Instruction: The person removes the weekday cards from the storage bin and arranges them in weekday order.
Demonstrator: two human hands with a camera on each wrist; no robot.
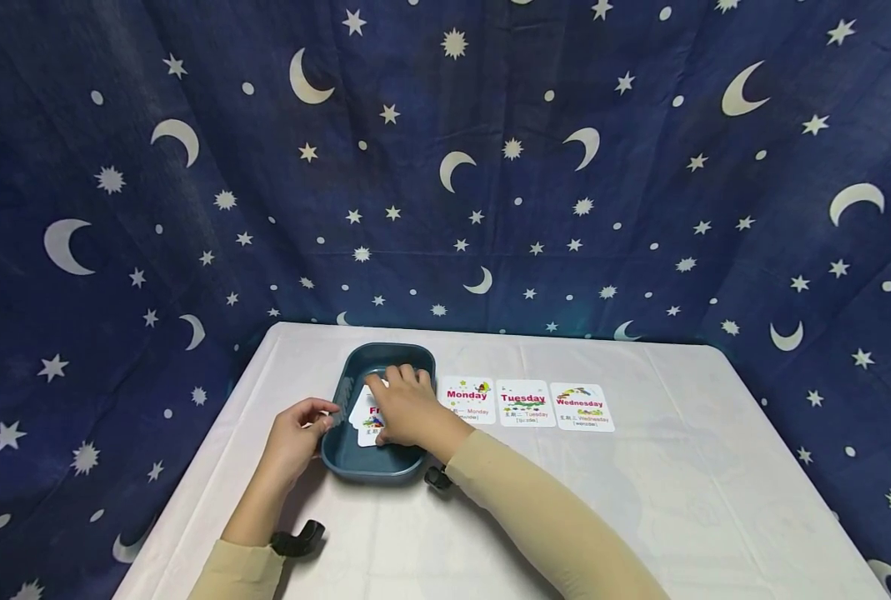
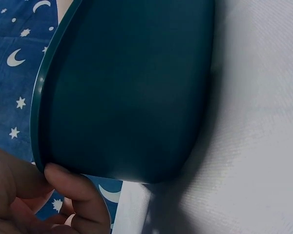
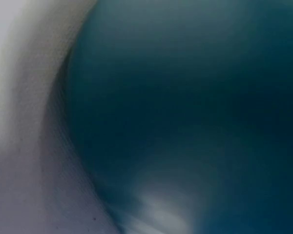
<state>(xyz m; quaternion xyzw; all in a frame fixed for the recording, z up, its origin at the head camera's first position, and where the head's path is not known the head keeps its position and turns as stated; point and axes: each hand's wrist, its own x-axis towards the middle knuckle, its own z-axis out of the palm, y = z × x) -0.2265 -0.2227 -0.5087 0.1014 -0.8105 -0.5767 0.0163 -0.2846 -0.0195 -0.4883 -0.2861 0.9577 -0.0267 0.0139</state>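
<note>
A dark teal plastic tub (image 1: 373, 473) with rounded corners stands on the table's left half. My left hand (image 1: 295, 433) pinches its left rim between thumb and fingers; the left wrist view shows these fingers (image 2: 80, 192) at the tub's edge (image 2: 122, 97). Inside the tub lie a few overlapping white word cards (image 1: 370, 417), the top one showing "Fr" in red. My right hand (image 1: 411, 408) reaches over them with bent fingers and grips the cards, covering their right part. The right wrist view shows only the blurred tub wall (image 3: 176, 107), no fingers.
Right of the tub, a row of cards lies face up: Monday (image 1: 466, 398), Tuesday (image 1: 524, 403) and Wednesday (image 1: 582, 407). A white cloth covers the table (image 1: 678, 483). Behind it hangs a dark blue curtain (image 1: 415, 283) with moons and stars.
</note>
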